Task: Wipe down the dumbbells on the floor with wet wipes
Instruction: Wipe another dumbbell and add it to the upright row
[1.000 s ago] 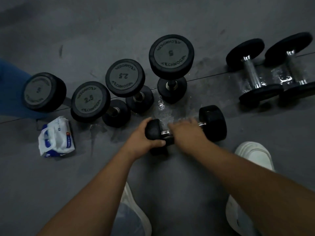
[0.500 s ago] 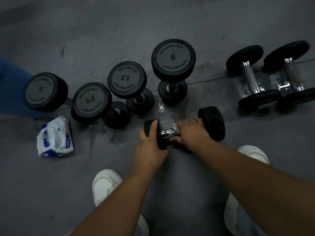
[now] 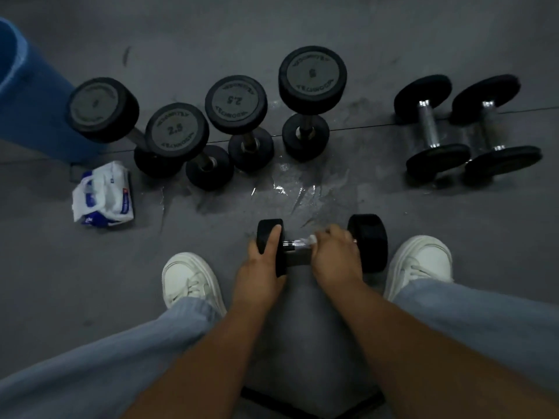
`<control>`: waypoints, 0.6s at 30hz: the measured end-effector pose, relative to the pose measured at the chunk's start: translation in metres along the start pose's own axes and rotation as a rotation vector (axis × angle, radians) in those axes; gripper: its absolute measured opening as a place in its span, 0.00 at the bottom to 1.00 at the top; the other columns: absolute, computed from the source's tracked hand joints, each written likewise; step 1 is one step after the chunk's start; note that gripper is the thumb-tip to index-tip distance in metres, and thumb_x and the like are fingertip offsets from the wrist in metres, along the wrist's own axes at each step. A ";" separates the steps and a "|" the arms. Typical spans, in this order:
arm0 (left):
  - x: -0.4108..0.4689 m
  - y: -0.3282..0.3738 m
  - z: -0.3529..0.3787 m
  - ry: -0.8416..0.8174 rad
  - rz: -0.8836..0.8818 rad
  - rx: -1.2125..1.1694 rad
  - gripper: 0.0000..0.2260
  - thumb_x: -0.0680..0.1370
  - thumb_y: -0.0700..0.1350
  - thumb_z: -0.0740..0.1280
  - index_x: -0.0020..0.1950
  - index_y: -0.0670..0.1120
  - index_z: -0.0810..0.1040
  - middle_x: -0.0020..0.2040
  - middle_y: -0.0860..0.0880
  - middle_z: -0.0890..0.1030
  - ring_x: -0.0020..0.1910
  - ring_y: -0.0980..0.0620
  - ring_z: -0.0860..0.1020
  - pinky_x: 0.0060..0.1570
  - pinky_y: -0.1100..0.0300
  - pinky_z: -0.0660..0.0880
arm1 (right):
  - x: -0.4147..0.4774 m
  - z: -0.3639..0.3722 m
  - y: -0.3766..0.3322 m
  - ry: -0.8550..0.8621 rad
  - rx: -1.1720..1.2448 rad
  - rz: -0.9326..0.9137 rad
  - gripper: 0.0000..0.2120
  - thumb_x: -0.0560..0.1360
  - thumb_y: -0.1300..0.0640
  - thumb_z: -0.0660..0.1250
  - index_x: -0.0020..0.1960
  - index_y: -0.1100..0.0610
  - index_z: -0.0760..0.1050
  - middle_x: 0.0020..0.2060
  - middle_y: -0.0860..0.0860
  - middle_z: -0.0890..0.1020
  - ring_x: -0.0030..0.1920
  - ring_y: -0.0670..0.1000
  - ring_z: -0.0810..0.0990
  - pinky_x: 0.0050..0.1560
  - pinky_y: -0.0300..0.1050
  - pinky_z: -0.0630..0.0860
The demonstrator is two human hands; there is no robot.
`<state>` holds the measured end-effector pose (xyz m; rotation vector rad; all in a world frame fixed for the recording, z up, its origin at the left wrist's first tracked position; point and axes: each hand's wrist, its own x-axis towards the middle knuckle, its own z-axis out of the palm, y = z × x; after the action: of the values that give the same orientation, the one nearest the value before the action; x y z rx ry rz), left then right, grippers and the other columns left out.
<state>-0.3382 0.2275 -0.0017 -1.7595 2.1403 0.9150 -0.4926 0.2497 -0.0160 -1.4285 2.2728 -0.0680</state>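
The dumbbell (image 3: 367,240) in my hands sits crosswise, low over the floor (image 3: 302,31) between my 2 white shoes (image 3: 190,282). I can't tell whether it rests fully on the floor. My left hand (image 3: 260,267) grips its left head, thumb laid up over the black rubber. My right hand (image 3: 335,255) is curled round the metal handle next to the right head, with a white wet wipe (image 3: 305,241) bunched under the fingers and sticking out to the left.

Just beyond the dumbbell the floor carries a wet patch (image 3: 290,182). Past that, 4 upright dumbbells (image 3: 236,104) stand on end in a row. 2 of them read 2.5, and the other labels are too blurred for me to read. Well to the right, 2 flat dumbbells (image 3: 429,128) lie side by side. The wipes pack (image 3: 102,195), white and blue, lies on the floor at the left, near a blue object (image 3: 30,101) I can't identify.
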 end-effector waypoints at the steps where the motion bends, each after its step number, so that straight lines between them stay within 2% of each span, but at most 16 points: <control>1: 0.004 -0.002 -0.003 -0.019 0.009 0.006 0.47 0.74 0.49 0.72 0.78 0.65 0.39 0.72 0.42 0.60 0.54 0.40 0.79 0.53 0.51 0.75 | -0.006 -0.006 -0.002 0.021 0.005 0.039 0.10 0.78 0.56 0.59 0.55 0.54 0.77 0.53 0.55 0.74 0.55 0.58 0.73 0.52 0.50 0.71; 4: 0.013 -0.004 -0.014 -0.063 0.020 0.012 0.50 0.72 0.50 0.74 0.76 0.67 0.37 0.70 0.43 0.61 0.53 0.40 0.79 0.54 0.50 0.76 | -0.017 -0.016 -0.010 -0.071 0.178 0.183 0.14 0.77 0.59 0.57 0.60 0.52 0.73 0.56 0.56 0.76 0.55 0.60 0.77 0.50 0.50 0.74; 6: 0.015 -0.002 -0.017 -0.073 0.018 0.021 0.50 0.72 0.51 0.74 0.76 0.67 0.37 0.69 0.44 0.62 0.53 0.41 0.79 0.54 0.50 0.77 | -0.020 -0.021 -0.015 -0.152 0.280 0.270 0.18 0.78 0.58 0.58 0.67 0.48 0.66 0.57 0.54 0.79 0.55 0.59 0.79 0.51 0.49 0.73; 8: 0.016 -0.001 -0.015 -0.067 0.013 0.014 0.50 0.72 0.50 0.74 0.76 0.66 0.37 0.69 0.44 0.62 0.53 0.42 0.79 0.55 0.49 0.77 | -0.020 -0.023 -0.015 -0.120 0.309 0.265 0.15 0.77 0.58 0.56 0.62 0.45 0.62 0.51 0.54 0.80 0.50 0.59 0.80 0.46 0.48 0.71; 10: 0.018 -0.001 -0.013 -0.067 0.008 -0.014 0.51 0.72 0.49 0.75 0.77 0.66 0.38 0.70 0.44 0.62 0.55 0.42 0.79 0.56 0.49 0.76 | -0.020 -0.024 -0.014 -0.062 0.317 0.195 0.08 0.77 0.59 0.53 0.53 0.48 0.62 0.47 0.54 0.78 0.46 0.59 0.79 0.44 0.48 0.71; 11: 0.019 -0.001 -0.013 -0.068 0.008 -0.029 0.51 0.71 0.48 0.75 0.77 0.66 0.38 0.70 0.43 0.61 0.56 0.41 0.78 0.57 0.49 0.76 | -0.018 -0.022 -0.014 -0.038 0.297 0.155 0.07 0.77 0.60 0.53 0.52 0.49 0.64 0.49 0.54 0.77 0.47 0.60 0.78 0.44 0.49 0.72; 13: 0.022 -0.002 -0.013 -0.068 0.003 -0.050 0.51 0.71 0.47 0.75 0.77 0.66 0.40 0.71 0.43 0.61 0.57 0.41 0.78 0.59 0.49 0.76 | -0.013 -0.014 -0.014 0.016 0.250 0.149 0.11 0.77 0.61 0.55 0.57 0.52 0.68 0.54 0.55 0.73 0.52 0.60 0.77 0.47 0.51 0.73; 15: 0.026 -0.001 -0.016 -0.080 -0.002 -0.063 0.51 0.70 0.47 0.76 0.77 0.67 0.42 0.71 0.43 0.61 0.59 0.40 0.77 0.60 0.48 0.75 | -0.006 -0.004 -0.017 0.037 0.270 0.261 0.14 0.78 0.59 0.56 0.63 0.56 0.69 0.60 0.56 0.71 0.56 0.60 0.76 0.51 0.52 0.74; 17: 0.034 0.001 -0.022 -0.111 -0.011 -0.079 0.51 0.69 0.47 0.76 0.77 0.67 0.42 0.71 0.43 0.61 0.61 0.40 0.76 0.62 0.48 0.74 | 0.002 0.008 -0.018 0.053 0.360 0.340 0.15 0.81 0.58 0.54 0.66 0.58 0.69 0.61 0.57 0.72 0.57 0.60 0.77 0.54 0.50 0.73; 18: 0.038 0.003 -0.026 -0.130 -0.018 -0.083 0.51 0.69 0.47 0.77 0.78 0.66 0.43 0.71 0.43 0.61 0.62 0.40 0.75 0.62 0.49 0.74 | 0.007 0.015 -0.019 0.053 0.423 0.322 0.15 0.82 0.57 0.53 0.65 0.59 0.70 0.59 0.56 0.73 0.56 0.60 0.77 0.55 0.46 0.72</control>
<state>-0.3455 0.1820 -0.0009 -1.7031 2.0297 1.0972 -0.4729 0.2379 -0.0260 -0.8473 2.3214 -0.4587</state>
